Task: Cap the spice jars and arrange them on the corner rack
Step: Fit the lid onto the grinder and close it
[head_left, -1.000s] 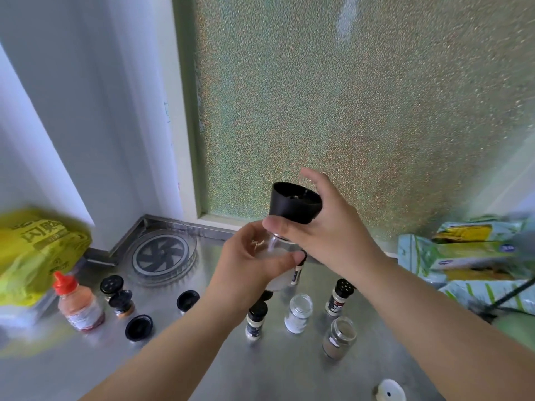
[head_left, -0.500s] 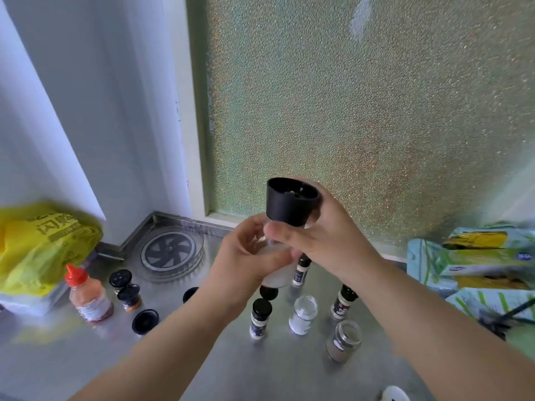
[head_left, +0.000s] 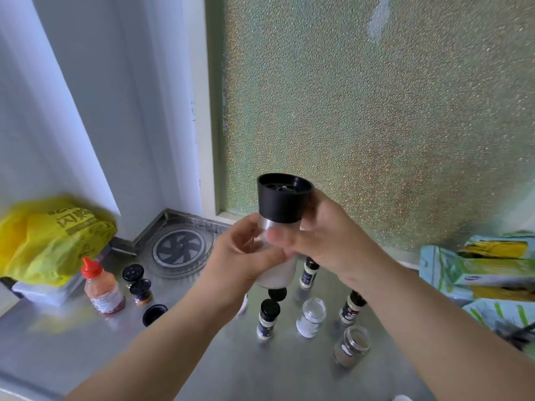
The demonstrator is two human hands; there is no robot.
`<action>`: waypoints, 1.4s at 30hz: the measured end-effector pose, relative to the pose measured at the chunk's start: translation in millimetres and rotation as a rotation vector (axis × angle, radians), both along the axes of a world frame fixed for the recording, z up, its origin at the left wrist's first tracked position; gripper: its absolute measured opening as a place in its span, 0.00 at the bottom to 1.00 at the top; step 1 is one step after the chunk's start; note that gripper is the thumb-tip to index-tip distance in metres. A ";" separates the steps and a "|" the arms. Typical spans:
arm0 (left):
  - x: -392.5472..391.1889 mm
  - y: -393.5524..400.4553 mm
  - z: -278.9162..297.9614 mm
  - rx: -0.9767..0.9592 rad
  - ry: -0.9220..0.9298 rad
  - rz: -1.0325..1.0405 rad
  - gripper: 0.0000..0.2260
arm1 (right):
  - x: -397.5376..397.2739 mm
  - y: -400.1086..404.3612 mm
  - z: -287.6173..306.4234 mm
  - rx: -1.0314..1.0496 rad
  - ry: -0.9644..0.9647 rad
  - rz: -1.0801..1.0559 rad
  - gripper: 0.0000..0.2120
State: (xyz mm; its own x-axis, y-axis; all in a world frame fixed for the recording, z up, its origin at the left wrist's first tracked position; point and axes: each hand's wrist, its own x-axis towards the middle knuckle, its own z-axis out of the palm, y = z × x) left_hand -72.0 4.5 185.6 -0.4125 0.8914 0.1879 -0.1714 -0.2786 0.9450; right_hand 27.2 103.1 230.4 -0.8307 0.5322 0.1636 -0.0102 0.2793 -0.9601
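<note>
I hold a tall clear grinder jar (head_left: 276, 273) upright in mid-air, with its black grinder top (head_left: 282, 198) seated on it. My left hand (head_left: 240, 261) grips the glass body. My right hand (head_left: 321, 241) curls round the jar just under the black top. Below on the steel counter (head_left: 86, 342) stand small spice jars: a black-capped one (head_left: 267, 316), two uncapped clear ones (head_left: 309, 316) (head_left: 351, 345), and dark-labelled ones (head_left: 308, 272) (head_left: 351, 306). A loose black cap (head_left: 155, 314) lies at the left. The corner rack (head_left: 179, 250) is a round steel tray in the back corner.
A red-capped sauce bottle (head_left: 101, 287) and two black-capped jars (head_left: 137, 282) stand left of centre. A yellow bag (head_left: 49, 238) sits on a box at far left. Green and white packets (head_left: 486, 270) lie at the right. A frosted window (head_left: 376, 111) rises behind.
The jar has tilted back to upright and my right hand has slid from the black top down to its lower edge. The view has shifted slightly right.
</note>
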 end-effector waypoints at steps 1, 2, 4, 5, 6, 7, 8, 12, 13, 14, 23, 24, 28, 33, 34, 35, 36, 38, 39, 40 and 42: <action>-4.5 -1.9 -0.5 0.009 -0.041 -0.067 0.23 | 1.8 2.0 5.0 -0.064 0.001 0.128 0.26; -8.1 -4.1 -0.6 0.019 -0.074 -0.139 0.21 | 3.4 3.3 9.7 -0.110 -0.005 0.221 0.25; -11.7 -7.5 -0.2 0.036 -0.111 -0.259 0.18 | 2.4 2.9 12.6 -0.132 -0.007 0.271 0.23; -11.1 -8.5 0.7 0.043 -0.113 -0.271 0.18 | -0.4 0.1 11.1 -0.120 0.007 0.229 0.21; -9.7 -8.9 1.5 0.043 -0.100 -0.227 0.19 | -4.7 -3.7 7.5 -0.082 0.027 0.143 0.18; -8.1 -8.4 1.7 0.031 -0.065 -0.124 0.20 | -10.4 -7.6 1.9 -0.016 0.033 0.024 0.18; -7.0 -7.6 0.2 0.000 -0.008 0.025 0.21 | -16.5 -11.0 -5.1 0.064 0.019 -0.113 0.20; -16.7 -8.9 -11.2 -0.084 0.064 0.258 0.23 | -32.0 -15.1 -18.7 0.106 -0.041 -0.205 0.32; -23.6 -10.5 -13.0 -0.063 0.017 0.176 0.23 | -32.8 -10.9 -15.9 0.070 -0.057 -0.075 0.34; -30.5 -12.9 -13.1 -0.044 -0.029 0.079 0.24 | -33.0 -6.2 -12.3 0.025 -0.062 0.080 0.34; -32.4 -17.2 -10.7 -0.112 0.110 0.205 0.22 | -49.6 -17.3 -20.0 0.001 0.060 -0.083 0.17; -31.6 -15.9 -13.0 -0.142 0.158 0.312 0.22 | -52.1 -20.0 -25.9 0.010 0.076 -0.152 0.17; -41.4 -15.2 -16.6 -0.073 0.017 0.079 0.21 | -48.2 -9.2 -17.9 -0.061 -0.009 0.085 0.21; -47.9 -15.8 -12.7 -0.053 -0.037 -0.168 0.22 | -43.2 -0.2 -9.8 -0.125 -0.001 0.230 0.15; -46.8 -15.8 -12.3 -0.045 -0.022 -0.143 0.21 | -45.2 -1.0 -13.6 -0.112 0.004 0.178 0.17; -45.2 -16.1 -11.8 -0.032 -0.005 -0.105 0.19 | -47.6 -2.5 -17.0 -0.089 0.005 0.131 0.19; -43.6 -16.6 -11.7 -0.019 0.014 -0.065 0.18 | -50.1 -3.9 -20.2 -0.068 0.005 0.094 0.21; -40.1 -18.1 -12.5 0.008 0.050 0.002 0.17 | -55.0 -5.3 -25.5 -0.043 0.013 0.066 0.22; -38.8 -18.6 -14.0 0.011 0.057 0.039 0.18 | -57.3 -5.8 -26.7 -0.023 0.012 0.067 0.22; -38.3 -19.1 -15.8 0.012 0.054 0.070 0.18 | -59.2 -6.8 -26.4 0.003 0.006 0.071 0.22; -39.4 -20.1 -16.8 0.020 0.048 0.112 0.18 | -63.4 -8.0 -25.6 0.060 -0.011 0.068 0.21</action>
